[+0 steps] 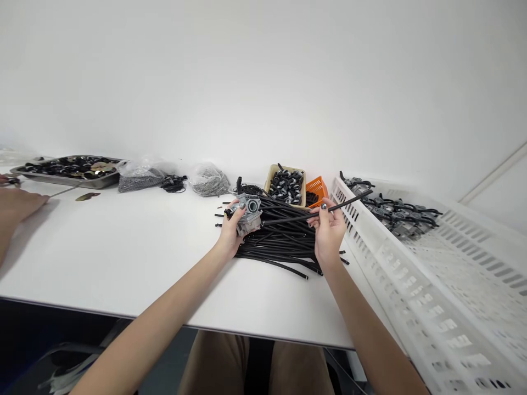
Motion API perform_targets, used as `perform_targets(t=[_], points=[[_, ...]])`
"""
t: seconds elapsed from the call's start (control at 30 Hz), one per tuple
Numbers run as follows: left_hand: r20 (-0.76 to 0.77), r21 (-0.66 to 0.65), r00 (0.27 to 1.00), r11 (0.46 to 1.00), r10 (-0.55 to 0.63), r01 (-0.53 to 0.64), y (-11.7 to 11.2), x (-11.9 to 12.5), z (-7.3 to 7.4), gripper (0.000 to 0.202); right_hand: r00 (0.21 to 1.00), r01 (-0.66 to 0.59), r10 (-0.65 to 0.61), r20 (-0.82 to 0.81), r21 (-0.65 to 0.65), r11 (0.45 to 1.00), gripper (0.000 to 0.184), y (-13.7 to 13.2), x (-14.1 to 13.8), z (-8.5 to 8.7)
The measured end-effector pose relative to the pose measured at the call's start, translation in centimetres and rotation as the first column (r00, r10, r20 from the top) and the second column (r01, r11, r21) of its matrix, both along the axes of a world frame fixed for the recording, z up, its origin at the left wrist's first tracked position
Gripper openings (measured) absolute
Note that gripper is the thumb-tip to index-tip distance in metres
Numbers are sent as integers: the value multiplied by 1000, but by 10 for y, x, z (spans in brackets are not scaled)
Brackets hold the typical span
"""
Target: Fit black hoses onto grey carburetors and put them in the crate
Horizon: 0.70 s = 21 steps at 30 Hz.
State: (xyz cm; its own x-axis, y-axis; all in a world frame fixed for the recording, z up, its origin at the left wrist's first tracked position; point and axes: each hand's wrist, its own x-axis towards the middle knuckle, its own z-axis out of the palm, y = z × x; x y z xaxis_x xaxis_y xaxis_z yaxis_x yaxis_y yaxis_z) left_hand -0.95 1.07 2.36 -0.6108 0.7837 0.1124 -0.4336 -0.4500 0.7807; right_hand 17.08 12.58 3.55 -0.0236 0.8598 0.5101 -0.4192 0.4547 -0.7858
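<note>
My left hand (pixel 230 227) is closed round a small grey metal carburetor (pixel 248 213), held just above the white table (pixel 123 252). My right hand (pixel 328 227) pinches a long black tube (pixel 354 202) near its middle; the tube runs from the carburetor up to the right, over the crate's rim. Under both hands lies a heap of black tubes (pixel 284 241).
A white slatted crate (pixel 415 274) at the right holds several finished carburetors (pixel 395 211). Behind the heap stand a tan bin of black parts (pixel 286 184) and an orange basket (pixel 317 191). Plastic bags (pixel 208 180) and a metal tray (pixel 68 170) sit further left. Another person's hand (pixel 16 203) rests at the far left.
</note>
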Motion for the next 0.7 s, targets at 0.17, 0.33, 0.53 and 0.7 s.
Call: perform_targets(t=[0.17,0.33,0.53,0.7], points=[[-10,-37,999,999,32,-33,0,-1,-1,58,998,-53,54,26,-12,999,34,-1,-3,-6],[-35,-39,999,999,21,-23,1,0,-4,61,986,-156,157,63,-27,987,36,-4,-7,-5],[-111,-2,993,999,51,-51,2,4,-4,62,867,-388,409,284,-131,913,40,-24,-24,-14],[-209,49,975,997,73,-65,4,4,-7,56,777,-483,522,352,-197,853,41,-35,-32,-24]])
